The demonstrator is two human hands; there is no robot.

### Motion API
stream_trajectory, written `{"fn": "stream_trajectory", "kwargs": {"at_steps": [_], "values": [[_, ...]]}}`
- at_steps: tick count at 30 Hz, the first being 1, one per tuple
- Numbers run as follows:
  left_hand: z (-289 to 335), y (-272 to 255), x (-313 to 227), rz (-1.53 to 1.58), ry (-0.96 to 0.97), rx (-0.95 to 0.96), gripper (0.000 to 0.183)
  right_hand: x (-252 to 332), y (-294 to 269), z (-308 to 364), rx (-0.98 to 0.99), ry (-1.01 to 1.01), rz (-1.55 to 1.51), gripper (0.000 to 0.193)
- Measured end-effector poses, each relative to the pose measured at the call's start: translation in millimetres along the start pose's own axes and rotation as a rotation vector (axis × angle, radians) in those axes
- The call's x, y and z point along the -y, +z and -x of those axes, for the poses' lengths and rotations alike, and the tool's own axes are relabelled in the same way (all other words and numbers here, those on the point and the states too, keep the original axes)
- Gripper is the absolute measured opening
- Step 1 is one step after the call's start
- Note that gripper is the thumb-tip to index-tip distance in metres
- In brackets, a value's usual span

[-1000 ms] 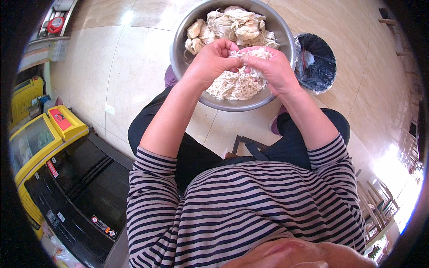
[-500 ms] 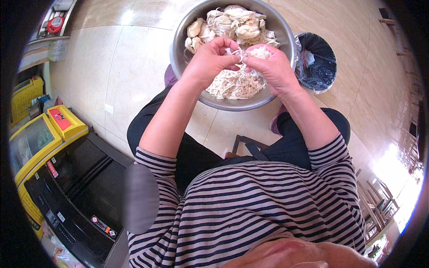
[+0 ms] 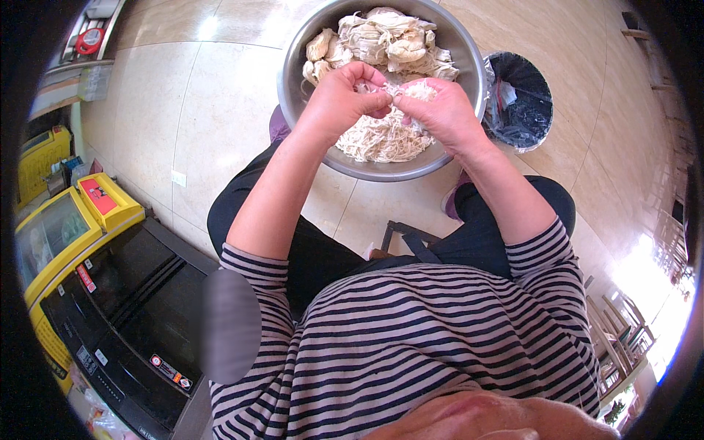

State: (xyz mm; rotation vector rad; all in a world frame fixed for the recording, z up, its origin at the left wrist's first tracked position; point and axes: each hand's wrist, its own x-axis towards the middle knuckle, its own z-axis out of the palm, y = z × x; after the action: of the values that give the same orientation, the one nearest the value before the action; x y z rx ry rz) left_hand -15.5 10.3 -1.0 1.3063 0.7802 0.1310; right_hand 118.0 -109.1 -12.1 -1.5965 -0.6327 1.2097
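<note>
A wide steel basin [image 3: 292, 66] sits in front of me between my knees. Large pale pieces of what looks like cooked chicken breast [image 3: 385, 37] are heaped at its far side. Nearer to me lies a mound of shredded chicken [image 3: 385, 141]. Over the basin's middle, my left hand [image 3: 343, 99] pinches pale shreds between thumb and fingers. My right hand [image 3: 447, 116] is closed around a clump of shredded meat [image 3: 419, 90], its thumb close to the left one. The undersides of both hands' fingers are partly hidden.
A bin with a black liner [image 3: 522, 99] stands right of the basin. On my left is a black-topped chest freezer [image 3: 139, 308] with yellow trim. Chairs [image 3: 616, 337] are at the far right, and pale tiles [image 3: 154, 110] cover the floor.
My hands have shifted slightly, with the fingertips pulling the shreds between them. The chicken in the basin looks the same.
</note>
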Motion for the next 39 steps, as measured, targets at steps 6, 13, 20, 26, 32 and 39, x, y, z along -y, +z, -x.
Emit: {"fn": "stream_trajectory", "kwargs": {"at_steps": [6,13,20,26,32,39], "values": [[0.9,-0.9,-1.0,-0.228,0.065,-0.054,0.018,2.0,-0.4,-0.8,0.035,-0.006,0.112,0.021],[2.0,-2.9,-3.1,-0.177,0.040,-0.025,0.018,5.4,0.3,0.0,0.032,0.015,0.096,0.021],[1.7,-3.0,-3.2,-0.055,-0.001,0.001,0.019,5.2,0.1,0.4,0.059,-0.046,0.003,0.024],[2.5,-1.6,-3.5,-0.170,-0.003,-0.001,0.020,2.4,-1.6,0.4,0.026,-0.086,0.183,0.026],[1.2,-3.7,-1.2,-0.128,0.028,0.007,0.021,-0.3,-4.5,-3.1,-0.020,-0.065,0.194,0.026],[-0.1,-8.6,0.6,-0.245,0.016,0.011,0.019,-2.6,-2.7,-2.8,0.027,0.009,0.153,0.024]]}}
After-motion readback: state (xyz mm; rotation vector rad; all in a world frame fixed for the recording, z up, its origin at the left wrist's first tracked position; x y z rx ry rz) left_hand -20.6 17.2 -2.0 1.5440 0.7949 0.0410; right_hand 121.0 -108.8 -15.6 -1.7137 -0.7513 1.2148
